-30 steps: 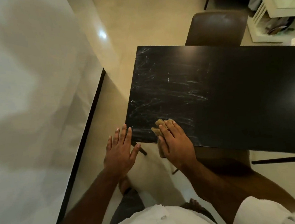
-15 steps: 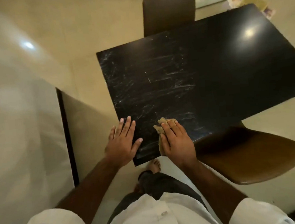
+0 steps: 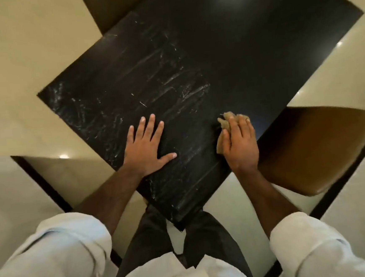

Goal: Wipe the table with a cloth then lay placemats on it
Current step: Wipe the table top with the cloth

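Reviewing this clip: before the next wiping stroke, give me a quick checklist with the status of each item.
1. Cloth under the right hand: ok, pressed flat on the table.
2. Left hand bracing the tabletop: ok, palm down, fingers spread.
3. Surface free of objects ahead of the cloth: ok, nothing stands on it.
4. Wiping finished: not ok, whitish streaks cover the near half.
5. Placemats within reach: cannot tell, none in view.
6. Brown chair clear of the right arm: ok, beside the table edge.
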